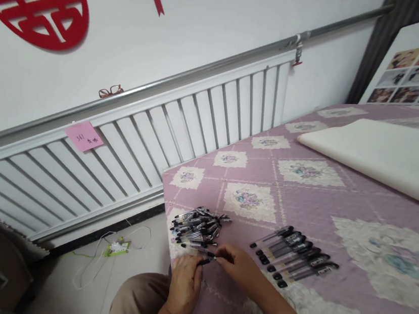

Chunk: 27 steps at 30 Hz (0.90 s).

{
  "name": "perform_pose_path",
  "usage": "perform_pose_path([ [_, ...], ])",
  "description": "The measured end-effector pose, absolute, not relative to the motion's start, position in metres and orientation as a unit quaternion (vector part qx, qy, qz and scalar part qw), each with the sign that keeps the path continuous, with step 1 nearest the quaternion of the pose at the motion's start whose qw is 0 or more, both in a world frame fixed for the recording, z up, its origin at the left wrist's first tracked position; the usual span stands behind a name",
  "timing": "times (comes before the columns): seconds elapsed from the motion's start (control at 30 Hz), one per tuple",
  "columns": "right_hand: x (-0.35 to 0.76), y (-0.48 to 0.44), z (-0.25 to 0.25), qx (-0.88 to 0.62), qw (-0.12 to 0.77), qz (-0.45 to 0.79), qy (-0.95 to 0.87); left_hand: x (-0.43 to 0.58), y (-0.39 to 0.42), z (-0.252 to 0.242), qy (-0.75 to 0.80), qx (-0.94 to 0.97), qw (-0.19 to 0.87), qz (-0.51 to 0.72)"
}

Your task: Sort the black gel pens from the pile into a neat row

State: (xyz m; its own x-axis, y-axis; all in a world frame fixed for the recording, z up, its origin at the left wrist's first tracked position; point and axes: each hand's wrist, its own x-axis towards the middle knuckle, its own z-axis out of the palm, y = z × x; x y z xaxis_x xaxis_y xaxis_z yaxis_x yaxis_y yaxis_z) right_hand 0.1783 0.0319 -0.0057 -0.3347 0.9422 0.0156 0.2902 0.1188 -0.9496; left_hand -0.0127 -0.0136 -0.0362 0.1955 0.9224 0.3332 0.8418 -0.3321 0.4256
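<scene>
Near the corner of the floral cover, my left hand [186, 278] and my right hand [235, 266] meet around a black pen [206, 262]. My left fingers close on its dark end, while my right thumb and forefinger pinch the other end. Just beyond them lies a loose pile of black-and-clear pen pieces [198, 224]. To the right of my right hand rests a row of several clear-barrelled pens [293, 253] with black ends, laid side by side. Fine detail of the held pen is partly hidden by my fingers.
The purple floral cover [249, 233] ends at the left, above a tiled floor with a power strip [117, 247]. A white radiator [190, 121] stands along the wall. A folded cream sheet [388, 155] lies at the right, before a photo board [408, 69].
</scene>
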Motion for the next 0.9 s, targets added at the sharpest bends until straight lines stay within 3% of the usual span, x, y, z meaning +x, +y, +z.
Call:
perform_pose_path([
  [0.63, 0.1740, 0.0318, -0.0139, -0.431, 0.311, 0.376, -0.759, -0.0117, -0.0147, -0.0363, 0.562, 0.782, 0.073, 0.259],
  [0.9, 0.1748, 0.0312, -0.0120, -0.424, 0.300, 0.391, -0.760, -0.0115, -0.0154, -0.0360, 0.560, 0.782, 0.066, 0.265],
])
